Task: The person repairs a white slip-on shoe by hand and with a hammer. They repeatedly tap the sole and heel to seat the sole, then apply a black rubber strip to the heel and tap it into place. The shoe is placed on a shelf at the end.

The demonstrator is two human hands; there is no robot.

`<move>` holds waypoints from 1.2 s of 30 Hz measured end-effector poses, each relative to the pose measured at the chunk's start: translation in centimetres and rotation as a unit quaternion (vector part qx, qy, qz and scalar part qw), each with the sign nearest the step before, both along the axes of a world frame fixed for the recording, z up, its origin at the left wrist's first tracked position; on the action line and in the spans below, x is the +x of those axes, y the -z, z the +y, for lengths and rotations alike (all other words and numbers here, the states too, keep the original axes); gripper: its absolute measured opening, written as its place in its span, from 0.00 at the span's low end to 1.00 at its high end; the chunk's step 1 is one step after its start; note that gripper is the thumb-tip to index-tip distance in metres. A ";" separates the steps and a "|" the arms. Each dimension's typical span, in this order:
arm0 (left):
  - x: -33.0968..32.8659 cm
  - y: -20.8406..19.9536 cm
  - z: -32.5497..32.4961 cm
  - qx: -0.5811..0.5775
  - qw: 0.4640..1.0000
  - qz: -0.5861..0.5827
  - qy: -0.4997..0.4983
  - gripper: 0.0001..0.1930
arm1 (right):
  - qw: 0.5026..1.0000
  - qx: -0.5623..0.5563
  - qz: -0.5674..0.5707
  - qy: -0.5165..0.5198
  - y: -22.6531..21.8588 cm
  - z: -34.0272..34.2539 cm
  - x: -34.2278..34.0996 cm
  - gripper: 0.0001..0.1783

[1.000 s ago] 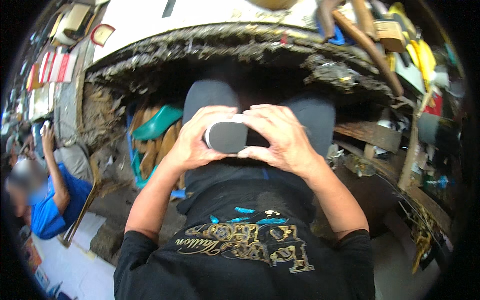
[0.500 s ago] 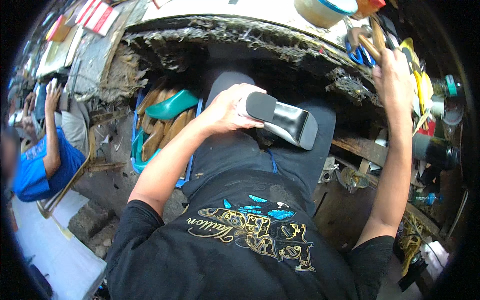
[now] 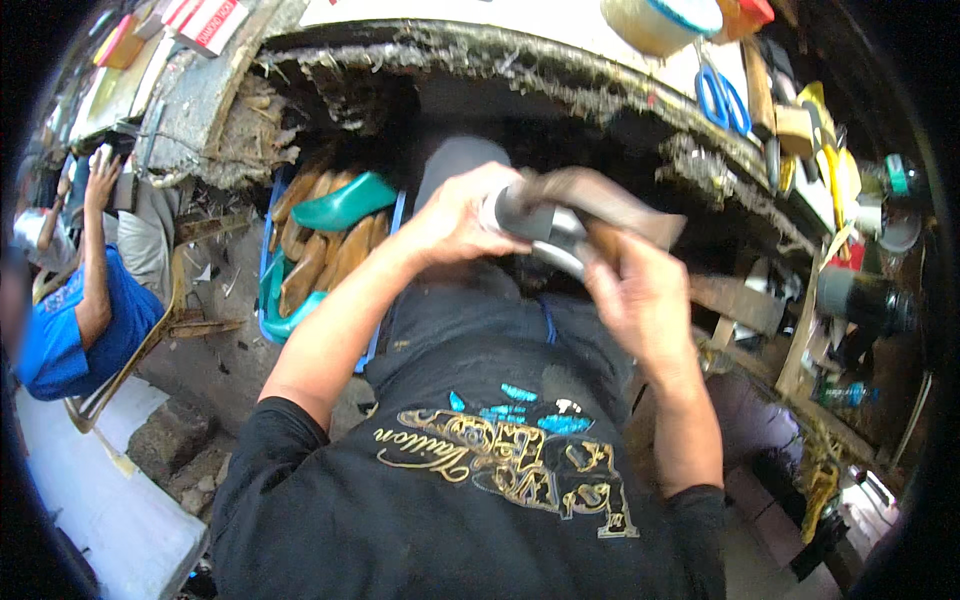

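My left hand (image 3: 465, 215) grips a black and white shoe (image 3: 562, 262) above my lap, its dark heel end turned up toward me. My right hand (image 3: 645, 300) is closed round the brown wooden handle of a hammer (image 3: 640, 215). Smeared by motion, the hammer's head lies over the shoe and hides much of it. Whether the head touches the heel I cannot tell. Both hands are close together, the right one just right of the shoe.
A blue crate (image 3: 265, 290) of wooden and green shoe lasts (image 3: 345, 203) stands left of my legs. Ahead runs a ragged-edged workbench (image 3: 480, 50) with blue-handled scissors (image 3: 722, 98) and a tub (image 3: 660, 25). A person in blue (image 3: 90, 320) sits at the far left.
My right hand has come from the tools at the bench's right side to the shoe, bringing the hammer. My left hand stays on the shoe at nearly the same place.
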State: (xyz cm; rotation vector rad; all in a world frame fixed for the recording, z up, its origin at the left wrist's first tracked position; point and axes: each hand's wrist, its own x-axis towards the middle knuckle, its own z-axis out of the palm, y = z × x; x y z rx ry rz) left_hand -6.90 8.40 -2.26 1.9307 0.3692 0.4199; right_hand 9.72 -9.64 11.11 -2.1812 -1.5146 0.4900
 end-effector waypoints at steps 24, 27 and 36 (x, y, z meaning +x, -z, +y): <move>-1.5 -1.0 -0.5 -0.052 0.998 0.001 -0.030 0.34 | 0.962 0.154 0.152 0.165 2.9 -3.4 0.0 0.14; -1.6 -0.9 -0.6 -0.063 0.997 0.002 -0.042 0.33 | 0.865 0.248 0.312 0.307 3.5 -4.0 -1.2 0.09; -1.3 0.1 -0.3 -0.050 0.998 -0.007 -0.031 0.33 | 0.927 0.270 0.197 0.172 2.1 -3.2 -1.1 0.06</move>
